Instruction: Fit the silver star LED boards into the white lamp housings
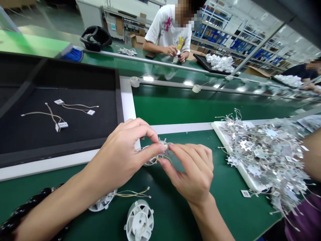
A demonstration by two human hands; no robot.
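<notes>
My left hand pinches a small silvery toothed metal disc between thumb and forefinger. Thumb and fingertips of my right hand close on its right edge, where a thin wire shows. Just beneath the disc sits a white round vaned plastic housing, mostly hidden by my left hand; whether the two touch, I cannot tell. Nearer to me stands another such vaned housing. A third housing, with thin wires beside it, is partly covered by my left forearm.
At right, a white tray is heaped with toothed metal discs and wires spilling over its edge. A black tray at left holds a few small wired tags. Across the green conveyor, a co-worker handles small parts.
</notes>
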